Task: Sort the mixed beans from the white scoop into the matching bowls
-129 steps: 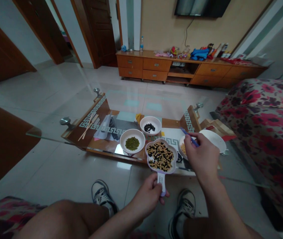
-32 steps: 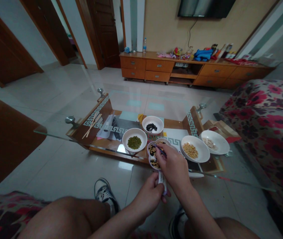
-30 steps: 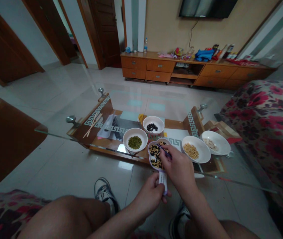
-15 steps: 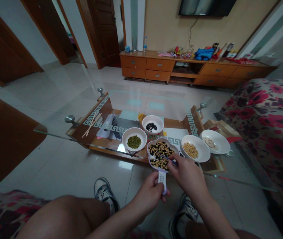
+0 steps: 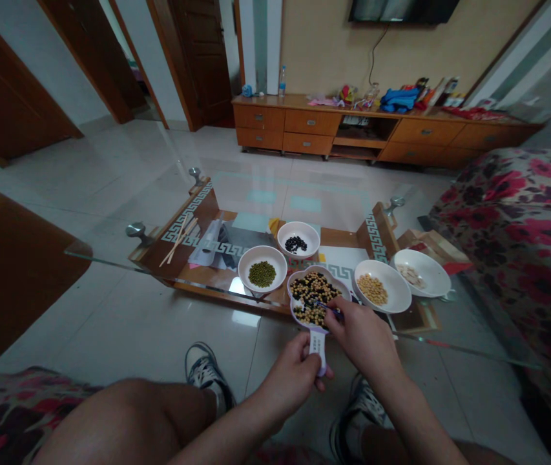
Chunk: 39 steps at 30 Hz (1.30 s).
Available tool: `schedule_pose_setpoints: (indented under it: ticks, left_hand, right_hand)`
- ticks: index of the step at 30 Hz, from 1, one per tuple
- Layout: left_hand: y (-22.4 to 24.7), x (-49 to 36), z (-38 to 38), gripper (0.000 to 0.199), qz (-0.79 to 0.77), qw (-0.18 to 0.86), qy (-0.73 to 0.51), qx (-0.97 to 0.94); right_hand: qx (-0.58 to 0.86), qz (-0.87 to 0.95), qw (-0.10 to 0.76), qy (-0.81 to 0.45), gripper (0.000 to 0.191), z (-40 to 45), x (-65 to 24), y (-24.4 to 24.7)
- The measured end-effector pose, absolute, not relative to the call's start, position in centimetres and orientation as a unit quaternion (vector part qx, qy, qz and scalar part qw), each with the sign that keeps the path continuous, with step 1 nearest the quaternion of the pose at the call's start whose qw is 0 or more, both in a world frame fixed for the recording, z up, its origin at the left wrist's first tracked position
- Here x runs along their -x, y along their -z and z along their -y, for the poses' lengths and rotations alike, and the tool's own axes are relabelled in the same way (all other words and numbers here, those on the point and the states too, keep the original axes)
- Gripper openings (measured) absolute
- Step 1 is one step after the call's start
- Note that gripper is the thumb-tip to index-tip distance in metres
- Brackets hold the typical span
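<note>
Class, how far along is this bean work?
Done: white bowls hold black beans, green beans and yellow beans apart. In hand: the left hand grips the flower-shaped dish by its handle; the right hand works a blue stick in it. Remaining: the dish holds many mixed black and yellow beans.

Walls: beige paint on the far wall [image 5: 333,51], with white and grey-green vertical trim strips [image 5: 260,45] beside it and a black wall-mounted television [image 5: 401,10] above, its thin cable hanging down.
Doors: a dark wooden door [image 5: 202,58] stands at the far left, past wooden door frames [image 5: 95,58].
Floor: glossy pale tiles [image 5: 110,316] carry soft reflections.
Furniture: a low wooden drawer cabinet [image 5: 304,123] runs along the far wall, a sofa with a red floral cover [image 5: 522,206] fills the right, and a brown wooden seat [image 5: 8,284] sits at left.
Light: dim and even.
</note>
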State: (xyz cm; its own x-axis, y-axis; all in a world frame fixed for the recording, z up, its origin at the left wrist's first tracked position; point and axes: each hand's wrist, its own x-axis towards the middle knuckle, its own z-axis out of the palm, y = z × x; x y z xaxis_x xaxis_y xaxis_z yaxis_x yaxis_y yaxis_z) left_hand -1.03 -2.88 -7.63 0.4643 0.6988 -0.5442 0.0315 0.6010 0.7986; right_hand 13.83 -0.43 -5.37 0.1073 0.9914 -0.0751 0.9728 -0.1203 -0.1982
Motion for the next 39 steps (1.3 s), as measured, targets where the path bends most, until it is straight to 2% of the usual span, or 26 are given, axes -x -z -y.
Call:
schedule_pose_setpoints:
  ticks: [17, 23, 30, 32, 35, 39]
  left_hand:
    - [8.1, 1.0, 3.0, 0.034, -0.461, 0.768, -0.230, -0.379]
    - [8.0, 0.9, 3.0, 0.035, -0.462, 0.769, -0.230, -0.377]
    - [8.6, 0.8, 3.0, 0.024, -0.447, 0.771, -0.251, -0.377]
    - [8.9, 0.7, 3.1, 0.027, -0.445, 0.770, -0.260, -0.376]
    - [9.3, 0.6, 3.2, 0.034, -0.433, 0.772, -0.271, -0.378]
    - [9.2, 0.6, 3.2, 0.028, -0.434, 0.773, -0.269, -0.376]
  right_hand:
    - [0.732, 0.675, 0.071, -0.069, 0.018, 0.5, -13.9, 5.6]
    - [0.725, 0.675, 0.120, -0.065, 0.019, 0.1, -12.9, 5.1]
    - [0.688, 0.683, 0.239, -0.051, 0.019, -1.4, -9.3, 4.7]
    - [0.673, 0.690, 0.262, -0.055, 0.020, -2.0, -8.4, 4.8]
    - [0.661, 0.693, 0.280, -0.066, 0.020, -2.5, -7.6, 4.9]
    - [0.667, 0.688, 0.277, -0.071, 0.021, -2.6, -7.9, 4.8]
